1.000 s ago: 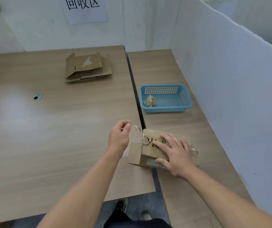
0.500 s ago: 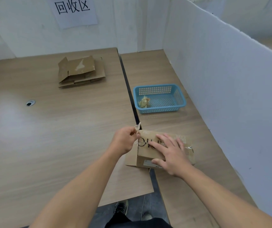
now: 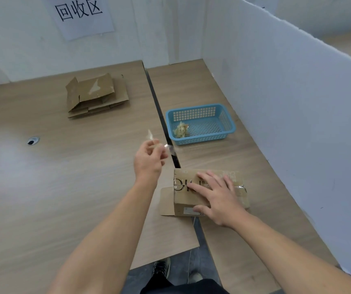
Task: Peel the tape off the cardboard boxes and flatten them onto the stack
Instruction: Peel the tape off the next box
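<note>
A small brown cardboard box (image 3: 188, 199) lies near the front of the right table, one end flap open to its left. My right hand (image 3: 219, 198) rests flat on its top with fingers spread. Up and to the left of the box, my left hand (image 3: 149, 160) is raised and pinches a strip of clear tape (image 3: 152, 137) that sticks up from the fingers. More clear tape still crosses the box's top. A stack of flattened cardboard (image 3: 96, 96) lies far back on the left table.
A blue plastic basket (image 3: 225, 117) holding a crumpled wad of tape (image 3: 180, 130) stands beyond the box. A dark gap (image 3: 159, 115) separates the two tables. White partition walls close the right side and back. A cable hole (image 3: 32, 141) sits at the left.
My left hand has pulled away from the box, upward and back, taking the tape strip with it. My right hand has stayed on the box.
</note>
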